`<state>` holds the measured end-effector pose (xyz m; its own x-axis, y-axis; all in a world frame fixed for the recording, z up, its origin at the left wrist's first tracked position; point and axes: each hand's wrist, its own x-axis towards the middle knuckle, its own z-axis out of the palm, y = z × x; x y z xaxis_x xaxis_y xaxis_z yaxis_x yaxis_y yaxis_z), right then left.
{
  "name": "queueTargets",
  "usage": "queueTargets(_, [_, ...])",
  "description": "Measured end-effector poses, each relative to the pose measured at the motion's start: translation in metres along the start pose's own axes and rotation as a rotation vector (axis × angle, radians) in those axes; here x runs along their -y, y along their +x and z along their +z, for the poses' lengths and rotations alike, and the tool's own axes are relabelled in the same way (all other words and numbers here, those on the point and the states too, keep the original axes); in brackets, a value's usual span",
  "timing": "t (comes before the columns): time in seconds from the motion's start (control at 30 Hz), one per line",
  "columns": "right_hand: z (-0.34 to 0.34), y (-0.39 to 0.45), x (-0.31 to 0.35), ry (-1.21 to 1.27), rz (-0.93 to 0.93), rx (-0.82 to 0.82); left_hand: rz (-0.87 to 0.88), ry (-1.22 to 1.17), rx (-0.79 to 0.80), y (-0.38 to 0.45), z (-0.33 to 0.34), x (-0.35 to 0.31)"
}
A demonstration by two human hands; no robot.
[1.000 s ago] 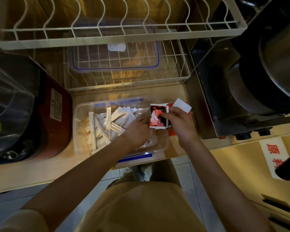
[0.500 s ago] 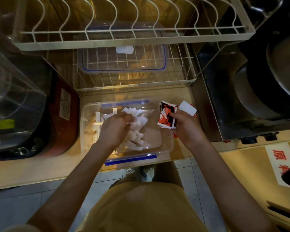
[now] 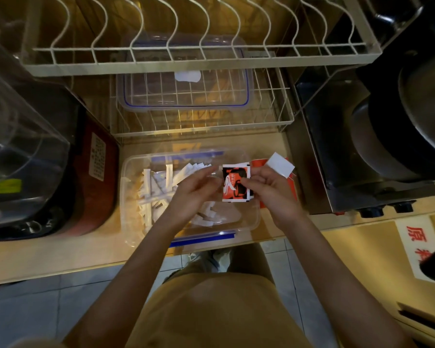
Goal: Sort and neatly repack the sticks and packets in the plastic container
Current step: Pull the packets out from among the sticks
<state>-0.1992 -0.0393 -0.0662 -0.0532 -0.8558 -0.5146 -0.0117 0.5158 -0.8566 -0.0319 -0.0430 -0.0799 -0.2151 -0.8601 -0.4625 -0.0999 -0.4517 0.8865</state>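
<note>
A clear plastic container with blue clips stands on the counter. Several white paper sticks lie jumbled in its left half. My right hand grips a small stack of red-and-black packets over the container's right end, with a white packet sticking out behind the fingers. My left hand hovers above the container with fingers extended toward the stack's left edge, at or near touching it. More red packets lie on the counter right of the container, partly hidden by my right hand.
The container's clear lid lies in the lower wire rack. A second wire dish rack hangs overhead. A dark red appliance stands left, a steel machine right. The counter edge runs below the container.
My left hand has lifted off the white sticks and come right to the packet stack. My right hand has squared the stack upright.
</note>
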Motion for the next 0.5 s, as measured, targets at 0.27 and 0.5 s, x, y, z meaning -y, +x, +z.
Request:
queueTargets(0.27, [-0.003, -0.002, -0.007, -0.434, -0.145, -0.038, 0.052, 0.116, 0.044, 0.01, 0.016, 0.005])
queueTargets(0.5, [-0.011, -0.004, -0.02, -0.651, -0.2, -0.201, -0.005, 0.602, 0.012, 0.025, 0.026, 0.025])
